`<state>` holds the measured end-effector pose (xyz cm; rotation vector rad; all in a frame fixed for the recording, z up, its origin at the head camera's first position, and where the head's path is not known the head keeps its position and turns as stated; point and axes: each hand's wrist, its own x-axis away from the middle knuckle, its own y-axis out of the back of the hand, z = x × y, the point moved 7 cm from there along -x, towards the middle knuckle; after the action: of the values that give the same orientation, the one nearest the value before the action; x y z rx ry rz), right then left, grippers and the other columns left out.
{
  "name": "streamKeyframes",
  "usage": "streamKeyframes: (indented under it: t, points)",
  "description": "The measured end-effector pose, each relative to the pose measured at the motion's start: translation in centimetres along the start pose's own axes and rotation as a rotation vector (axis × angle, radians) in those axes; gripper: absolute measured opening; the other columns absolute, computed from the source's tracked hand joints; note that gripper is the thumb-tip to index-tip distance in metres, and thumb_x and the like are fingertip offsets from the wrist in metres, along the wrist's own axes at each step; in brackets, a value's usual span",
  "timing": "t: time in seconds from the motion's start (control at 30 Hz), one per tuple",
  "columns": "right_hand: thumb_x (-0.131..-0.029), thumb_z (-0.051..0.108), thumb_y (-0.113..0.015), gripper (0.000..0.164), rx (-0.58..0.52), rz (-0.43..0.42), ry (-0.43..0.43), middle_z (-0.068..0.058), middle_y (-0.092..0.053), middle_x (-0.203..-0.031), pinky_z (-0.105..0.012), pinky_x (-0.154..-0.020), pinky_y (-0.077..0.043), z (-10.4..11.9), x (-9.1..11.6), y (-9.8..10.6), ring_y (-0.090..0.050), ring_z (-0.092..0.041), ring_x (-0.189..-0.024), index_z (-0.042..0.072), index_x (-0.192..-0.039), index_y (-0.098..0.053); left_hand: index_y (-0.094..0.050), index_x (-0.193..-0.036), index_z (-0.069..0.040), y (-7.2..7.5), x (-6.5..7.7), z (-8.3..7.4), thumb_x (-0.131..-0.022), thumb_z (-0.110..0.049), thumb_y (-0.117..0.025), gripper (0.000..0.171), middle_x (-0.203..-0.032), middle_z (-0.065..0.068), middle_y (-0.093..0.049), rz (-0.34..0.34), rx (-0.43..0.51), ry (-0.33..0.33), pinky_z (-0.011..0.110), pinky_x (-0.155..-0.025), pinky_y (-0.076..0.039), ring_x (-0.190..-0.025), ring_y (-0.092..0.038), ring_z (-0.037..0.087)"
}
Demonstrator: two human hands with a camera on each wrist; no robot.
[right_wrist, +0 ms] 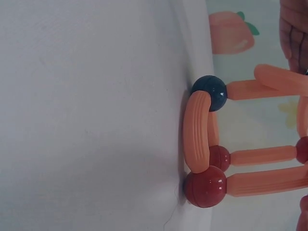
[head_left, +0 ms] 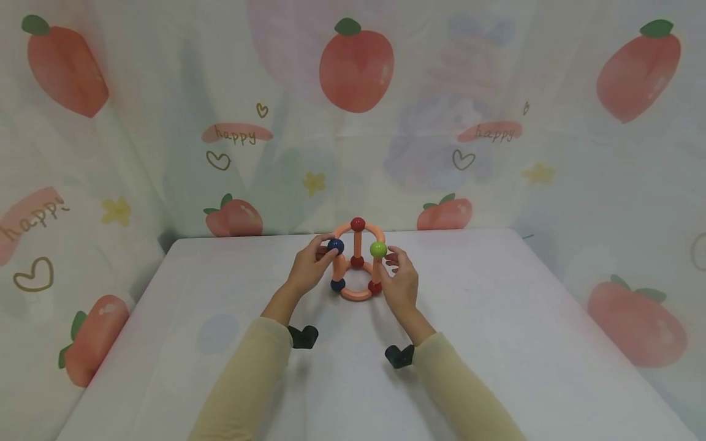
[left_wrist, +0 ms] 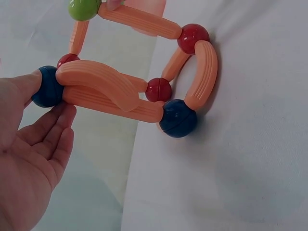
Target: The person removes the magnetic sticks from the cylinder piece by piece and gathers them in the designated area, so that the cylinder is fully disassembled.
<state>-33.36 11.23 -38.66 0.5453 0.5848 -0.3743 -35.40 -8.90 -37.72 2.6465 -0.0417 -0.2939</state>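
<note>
Fruit-print cloth [head_left: 342, 147] behind white table [head_left: 469, 318]; ball-and-rod frame [head_left: 357, 245] stands near table's far edge; left hand [head_left: 307, 267] reaches forward, thumb and finger pinching upper blue ball [head_left: 335, 246]; right hand [head_left: 402, 282] angles inward beside green ball [head_left: 378, 249], whether gripping, cannot tell

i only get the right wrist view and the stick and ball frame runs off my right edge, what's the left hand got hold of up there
observer: In the head view, the left hand holds the upper blue ball, with its thumb against it.
operator: ok and the curved stick with the bare end, the one lying along the straight stick, what does its other end meet
observer: That same upper blue ball; the left wrist view shows the curved stick starting right at it.
</note>
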Motion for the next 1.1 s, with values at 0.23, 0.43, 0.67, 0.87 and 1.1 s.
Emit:
streamKeyframes:
  t: [0.23, 0.43, 0.67, 0.87, 1.1]
  points:
    - [-0.082, 0.006, -0.068, 0.034, -0.014, 0.005, 0.011, -0.014, -0.065, -0.092, -0.041, -0.073, -0.049, -0.4, -0.2, 0.0, -0.06, -0.024, -0.083, 0.0, -0.113, -0.055, -0.046, -0.131, -0.018, -0.2, 0.2, -0.2, -0.094, -0.026, -0.053, 0.039, -0.113, 0.011, -0.061, -0.004, 0.001, -0.005, 0.038, -0.086, -0.046, -0.101, -0.057, 0.021]
    - [-0.082, 0.007, -0.069, 0.035, -0.017, 0.027, 0.016, -0.011, -0.065, -0.093, -0.037, -0.073, -0.048, -0.6, -0.3, 0.1, -0.06, -0.022, -0.083, 0.002, -0.113, -0.055, -0.046, -0.131, -0.018, -0.2, 0.2, -0.2, -0.094, -0.028, -0.053, 0.039, -0.113, 0.01, -0.061, -0.01, -0.001, 0.014, 0.038, -0.087, -0.046, -0.102, -0.057, 0.02]
    - [-0.081, 0.005, -0.069, 0.038, -0.014, 0.053, -0.004, -0.012, -0.065, -0.094, -0.038, -0.074, -0.049, -0.8, -0.1, 0.0, -0.06, -0.022, -0.087, 0.002, -0.116, -0.054, -0.044, -0.133, -0.019, -0.2, 0.1, 0.0, -0.094, -0.029, -0.052, 0.041, -0.115, 0.01, -0.06, -0.002, -0.008, 0.017, 0.039, -0.087, -0.045, -0.104, -0.056, 0.021]
    - [-0.078, 0.004, -0.072, 0.048, -0.006, 0.141, -0.092, -0.018, -0.062, -0.1, -0.04, -0.076, -0.048, -1.6, 1.0, -0.8, -0.059, -0.027, -0.092, -0.001, -0.12, -0.05, -0.035, -0.138, -0.024, 0.1, 0.2, 0.5, -0.094, -0.033, -0.051, 0.048, -0.118, 0.012, -0.058, -0.017, -0.022, 0.006, 0.041, -0.087, -0.045, -0.107, -0.055, 0.024]
    - [-0.08, 0.01, -0.07, 0.045, 0.072, 0.287, -0.296, -0.02, -0.06, -0.106, -0.042, -0.081, -0.047, -3.6, 2.1, -1.7, -0.057, -0.031, -0.097, -0.007, -0.118, -0.052, -0.044, -0.13, -0.004, -0.2, 0.5, 3.9, -0.098, -0.016, -0.041, 0.035, -0.115, 0.015, -0.058, -0.083, 0.021, 0.164, 0.041, -0.088, -0.043, -0.107, -0.053, 0.027]
